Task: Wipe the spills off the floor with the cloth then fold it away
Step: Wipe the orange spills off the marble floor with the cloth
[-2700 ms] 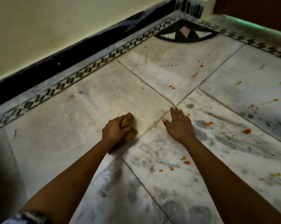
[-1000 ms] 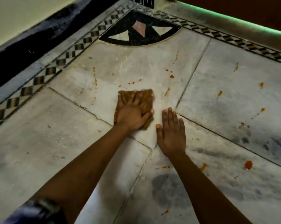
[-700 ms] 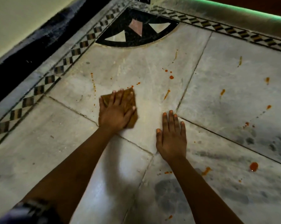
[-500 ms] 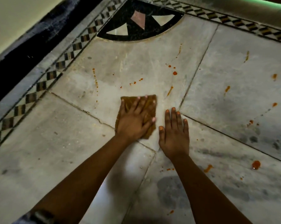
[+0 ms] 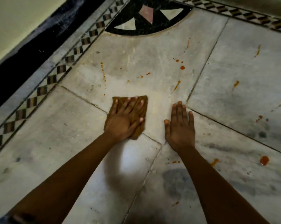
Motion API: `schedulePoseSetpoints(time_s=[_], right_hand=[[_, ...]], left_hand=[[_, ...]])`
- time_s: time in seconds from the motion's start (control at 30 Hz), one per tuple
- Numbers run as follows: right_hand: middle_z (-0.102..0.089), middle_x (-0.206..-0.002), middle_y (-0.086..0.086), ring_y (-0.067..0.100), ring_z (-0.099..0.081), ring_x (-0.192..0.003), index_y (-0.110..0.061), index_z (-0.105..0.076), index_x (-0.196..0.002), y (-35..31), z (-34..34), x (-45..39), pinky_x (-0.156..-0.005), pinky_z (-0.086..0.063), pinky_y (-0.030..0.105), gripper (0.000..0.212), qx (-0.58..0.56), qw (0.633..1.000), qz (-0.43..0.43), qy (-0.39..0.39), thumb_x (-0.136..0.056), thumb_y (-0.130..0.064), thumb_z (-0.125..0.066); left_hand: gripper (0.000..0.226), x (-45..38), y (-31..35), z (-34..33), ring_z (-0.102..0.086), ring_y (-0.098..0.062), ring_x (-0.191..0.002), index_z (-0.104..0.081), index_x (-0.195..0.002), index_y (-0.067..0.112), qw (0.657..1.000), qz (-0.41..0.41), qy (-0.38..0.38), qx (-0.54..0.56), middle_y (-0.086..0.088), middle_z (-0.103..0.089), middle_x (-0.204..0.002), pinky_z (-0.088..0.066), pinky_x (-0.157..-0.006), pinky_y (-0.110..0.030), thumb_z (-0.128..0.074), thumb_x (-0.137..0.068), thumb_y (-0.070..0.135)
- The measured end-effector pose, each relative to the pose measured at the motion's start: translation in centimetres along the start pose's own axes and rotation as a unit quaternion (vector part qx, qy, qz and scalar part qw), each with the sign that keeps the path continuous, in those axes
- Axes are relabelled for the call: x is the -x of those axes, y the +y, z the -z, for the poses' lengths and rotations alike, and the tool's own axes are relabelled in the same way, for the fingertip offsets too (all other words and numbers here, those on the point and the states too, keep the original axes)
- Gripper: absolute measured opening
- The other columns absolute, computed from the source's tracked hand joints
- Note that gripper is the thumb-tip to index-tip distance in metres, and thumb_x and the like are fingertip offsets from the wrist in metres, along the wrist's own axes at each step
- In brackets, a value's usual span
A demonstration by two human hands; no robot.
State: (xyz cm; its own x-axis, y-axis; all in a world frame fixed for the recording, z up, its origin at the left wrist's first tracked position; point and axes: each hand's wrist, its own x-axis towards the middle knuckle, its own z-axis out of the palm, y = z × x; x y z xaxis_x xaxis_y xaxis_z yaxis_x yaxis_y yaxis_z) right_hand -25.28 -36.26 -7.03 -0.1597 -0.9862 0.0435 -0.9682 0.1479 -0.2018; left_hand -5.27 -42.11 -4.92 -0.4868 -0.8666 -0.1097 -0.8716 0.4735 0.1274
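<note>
On the marble floor [image 5: 152, 54], left hand [image 5: 125, 120] is pressing flat the soft, limp cloth [image 5: 139, 113], best gathered by its edges; right hand [image 5: 179, 126] is bracing, fingers straight

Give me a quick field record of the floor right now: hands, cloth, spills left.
left hand: flat, fingers spread, pressing the cloth
cloth: brown, flattened on the floor under the left hand
right hand: flat on bare marble floor, holding nothing
spills left: orange drops ahead of the cloth; a streak; a larger blob right of the right arm
folding: not started
</note>
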Motion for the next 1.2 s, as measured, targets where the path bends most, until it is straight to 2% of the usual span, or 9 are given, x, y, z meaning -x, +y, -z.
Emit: schedulePoseSetpoints(time_s=[0.1, 0.27, 0.37, 0.53, 0.73, 0.87, 1.03, 1.1, 1.2], right_hand=[[-0.022, -0.151, 0.025, 0.035, -0.021, -0.141, 0.004, -0.023, -0.144, -1.7, 0.1, -1.1, -0.114, -0.003, 0.038, 0.067, -0.027, 0.999, -0.008, 0.017, -0.093, -0.038, -0.020], [-0.013, -0.154, 0.024, 0.032, -0.011, -0.144, 0.003, -0.014, -0.146, -3.9, -1.3, -2.3, -0.116, 0.000, 0.040, 0.072, -0.024, 1.000, 0.001, -0.004, -0.092, -0.044, -0.017], [-0.013, -0.155, 0.022, 0.031, -0.011, -0.144, 0.002, -0.014, -0.147, -3.9, -1.2, -2.2, -0.115, 0.003, 0.039, 0.072, -0.004, 1.000, 0.001, -0.008, -0.092, -0.045, -0.024], [-0.016, -0.154, 0.023, 0.033, -0.014, -0.143, 0.003, -0.017, -0.146, -4.1, -0.9, -2.4, -0.116, -0.002, 0.042, 0.073, -0.006, 1.000, -0.007, -0.017, -0.092, -0.046, -0.024], [-0.016, -0.153, 0.024, 0.034, -0.015, -0.143, 0.004, -0.017, -0.146, -4.0, -0.8, -2.4, -0.117, -0.004, 0.044, 0.073, 0.001, 1.000, -0.008, -0.025, -0.092, -0.044, -0.028], [-0.017, -0.153, 0.024, 0.033, -0.015, -0.143, 0.004, -0.018, -0.146, -4.1, -0.8, -2.4, -0.117, -0.005, 0.044, 0.074, 0.003, 1.000, -0.008, -0.025, -0.091, -0.045, -0.027], [-0.019, -0.153, 0.025, 0.034, -0.017, -0.142, 0.004, -0.019, -0.146, -4.2, -0.8, -2.4, -0.117, -0.007, 0.045, 0.074, 0.002, 1.000, -0.014, -0.022, -0.091, -0.045, -0.028], [-0.017, -0.153, 0.024, 0.034, -0.016, -0.143, 0.004, -0.018, -0.146, -4.1, -0.9, -2.4, -0.117, -0.007, 0.045, 0.074, 0.006, 0.999, -0.016, -0.029, -0.092, -0.045, -0.027], [-0.016, -0.154, 0.023, 0.033, -0.015, -0.143, 0.003, -0.017, -0.146, -4.1, -0.9, -2.5, -0.117, -0.006, 0.045, 0.074, 0.009, 0.999, -0.017, -0.029, -0.092, -0.046, -0.026]], left_hand=[[0.065, 0.0, -3.7, 0.3, -0.011, -0.019, -0.145, -0.005, -0.148, 0.031, 0.998, 0.064, 0.010, 0.003, 0.003, -0.016, -0.157, 0.003, -0.114, -0.046, -0.011, -0.088, 0.055], [0.059, -7.7, -6.7, 1.5, -0.002, -0.019, -0.146, -0.002, -0.150, 0.029, 0.979, 0.200, 0.018, 0.034, 0.001, -0.006, -0.159, 0.006, -0.113, -0.052, -0.020, -0.098, 0.049], [0.062, -7.3, -6.0, 1.8, 0.002, -0.017, -0.146, 0.000, -0.151, 0.024, 0.978, 0.202, 0.017, 0.053, 0.000, -0.002, -0.159, 0.008, -0.115, -0.047, -0.022, -0.098, 0.049], [0.071, -1.4, -5.0, 0.8, -0.001, -0.017, -0.146, -0.003, -0.150, 0.027, 0.987, 0.156, 0.018, 0.036, 0.001, -0.005, -0.159, 0.007, -0.114, -0.043, -0.009, -0.087, 0.060], [0.068, -5.8, -7.0, 1.5, 0.004, -0.018, -0.146, 0.001, -0.149, 0.028, 0.973, 0.228, -0.002, 0.042, 0.001, -0.001, -0.159, 0.008, -0.114, -0.044, -0.027, -0.094, 0.057], [0.069, -10.4, -9.0, 2.8, 0.007, -0.019, -0.146, 0.004, -0.150, 0.026, 0.958, 0.279, -0.013, 0.072, -0.001, 0.004, -0.159, 0.010, -0.115, -0.047, -0.025, -0.095, 0.056], [0.077, -3.0, -7.3, 1.9, 0.011, -0.019, -0.145, 0.008, -0.148, 0.031, 0.975, 0.201, -0.044, 0.087, 0.000, 0.009, -0.158, 0.015, -0.112, -0.043, -0.026, -0.087, 0.063], [0.079, -0.5, -8.2, 1.7, 0.012, -0.019, -0.145, 0.006, -0.148, 0.033, 0.971, 0.216, -0.051, 0.092, 0.001, 0.010, -0.158, 0.015, -0.112, -0.042, -0.025, -0.082, 0.064], [0.080, -3.1, -11.2, 2.4, 0.010, -0.019, -0.145, 0.002, -0.149, 0.032, 0.962, 0.253, -0.033, 0.097, 0.000, 0.007, -0.159, 0.012, -0.112, -0.043, -0.027, -0.083, 0.066]])
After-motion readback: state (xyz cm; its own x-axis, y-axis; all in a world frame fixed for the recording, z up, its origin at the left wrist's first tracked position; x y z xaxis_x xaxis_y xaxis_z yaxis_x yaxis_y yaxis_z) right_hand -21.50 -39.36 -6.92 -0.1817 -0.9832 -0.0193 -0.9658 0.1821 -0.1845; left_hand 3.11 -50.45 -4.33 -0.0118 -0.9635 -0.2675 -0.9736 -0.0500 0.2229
